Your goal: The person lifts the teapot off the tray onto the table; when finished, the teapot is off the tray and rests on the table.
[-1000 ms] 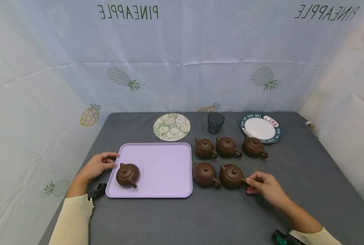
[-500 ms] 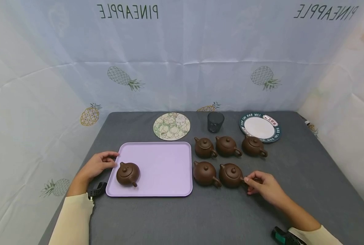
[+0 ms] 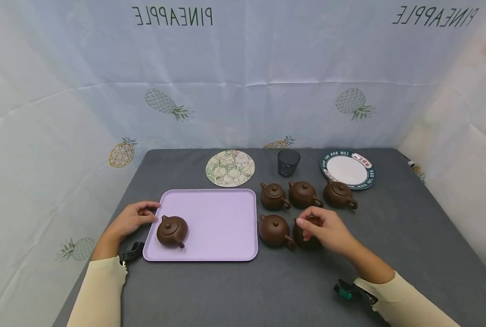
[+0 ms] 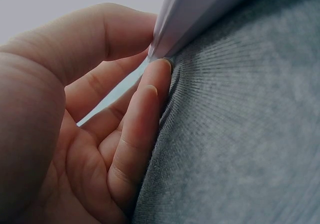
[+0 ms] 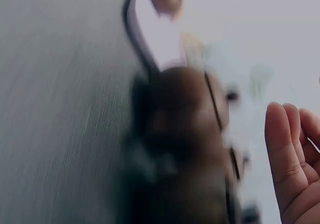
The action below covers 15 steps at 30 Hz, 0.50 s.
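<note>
My left hand (image 3: 129,220) rests at the left edge of a lilac tray (image 3: 214,257), its thumb (image 4: 127,32) and fingertips touching the rim, the other fingers bent against the grey cloth. One brown teapot (image 3: 172,230) sits on the tray near that hand. Over another teapot (image 3: 308,240) right of the tray hovers my right hand (image 3: 329,229), partly hiding it, handle included. In the right wrist view its fingers (image 5: 282,154) are nearly straight, apart from the blurred teapots, with nothing between them. To its left stands a further teapot (image 3: 274,230).
Behind, a row holds a teapot (image 3: 273,196), a second teapot (image 3: 302,194) and a third teapot (image 3: 338,194). Farther back lie a patterned round mat (image 3: 230,168), a dark glass (image 3: 288,162) and a green-rimmed plate (image 3: 369,180). Pineapple-print curtain (image 3: 243,54) surrounds the table.
My right hand has let go of the front teapot's handle and moved up and left over that teapot. The left hand stays at the tray edge.
</note>
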Tool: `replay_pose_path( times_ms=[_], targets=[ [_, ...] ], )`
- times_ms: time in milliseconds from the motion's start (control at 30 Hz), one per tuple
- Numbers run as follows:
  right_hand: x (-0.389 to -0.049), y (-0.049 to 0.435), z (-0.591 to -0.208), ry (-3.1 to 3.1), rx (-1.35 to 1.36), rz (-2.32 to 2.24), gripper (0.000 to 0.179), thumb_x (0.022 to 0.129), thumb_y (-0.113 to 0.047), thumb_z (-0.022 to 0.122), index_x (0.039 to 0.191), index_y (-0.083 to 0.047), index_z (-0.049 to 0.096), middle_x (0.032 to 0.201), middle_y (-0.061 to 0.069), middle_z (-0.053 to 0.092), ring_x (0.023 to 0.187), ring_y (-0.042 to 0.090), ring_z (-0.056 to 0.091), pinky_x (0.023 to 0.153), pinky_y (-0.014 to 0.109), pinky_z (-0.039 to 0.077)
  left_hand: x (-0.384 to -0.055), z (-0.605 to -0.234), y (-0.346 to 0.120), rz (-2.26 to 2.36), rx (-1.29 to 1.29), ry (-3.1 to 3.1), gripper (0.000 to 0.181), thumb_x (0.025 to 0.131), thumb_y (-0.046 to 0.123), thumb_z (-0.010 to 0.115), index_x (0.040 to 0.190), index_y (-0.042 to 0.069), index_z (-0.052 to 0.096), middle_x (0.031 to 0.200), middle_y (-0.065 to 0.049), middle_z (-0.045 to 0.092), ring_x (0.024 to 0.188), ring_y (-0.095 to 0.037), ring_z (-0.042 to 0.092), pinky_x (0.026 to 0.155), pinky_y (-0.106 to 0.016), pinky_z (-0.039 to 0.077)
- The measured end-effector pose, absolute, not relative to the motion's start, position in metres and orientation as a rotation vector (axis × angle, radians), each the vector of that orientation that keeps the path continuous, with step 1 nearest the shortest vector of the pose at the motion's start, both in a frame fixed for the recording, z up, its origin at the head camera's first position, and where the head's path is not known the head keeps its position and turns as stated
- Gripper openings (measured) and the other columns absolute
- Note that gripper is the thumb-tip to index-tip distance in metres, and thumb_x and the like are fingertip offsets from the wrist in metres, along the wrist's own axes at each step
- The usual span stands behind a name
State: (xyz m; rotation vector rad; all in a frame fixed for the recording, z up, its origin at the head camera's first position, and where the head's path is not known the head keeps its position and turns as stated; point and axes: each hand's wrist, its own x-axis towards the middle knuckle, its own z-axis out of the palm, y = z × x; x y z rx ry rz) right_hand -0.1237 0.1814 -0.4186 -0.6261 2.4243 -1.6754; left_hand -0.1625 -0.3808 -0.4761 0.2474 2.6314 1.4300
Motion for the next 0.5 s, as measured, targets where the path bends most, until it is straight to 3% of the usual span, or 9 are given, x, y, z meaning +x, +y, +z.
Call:
replay_pose_path(
  times_ms=[200,500],
  targets=[
    [-0.116,0.104,-0.42,2.201,-0.752,-1.649,0.013,0.094,-0.018,0.066,0.096,-0.005,0.064,0.071,0.006,0.063,0.062,0.02,0.064,0.061,0.041,0.054,-0.163,-0.473,-0.38,1.453,0.25,2.619,0.042,0.085,0.004,0.073,0.122,-0.008,0.059,0.082,-0.008,0.068,0.077,-0.01,0.061,0.072,-0.018,0.044],
    [-0.114,-0.001,-0.443,2.161,-0.766,-1.533,0.018,0.091,-0.034,0.07,0.087,-0.017,0.064,0.064,-0.004,0.062,0.056,0.012,0.063,0.051,0.027,0.048,-0.162,-0.478,-0.382,1.459,0.256,2.605,0.042,0.085,0.0,0.071,0.124,-0.01,0.057,0.084,-0.014,0.068,0.076,-0.008,0.06,0.071,-0.019,0.044]
  ],
)
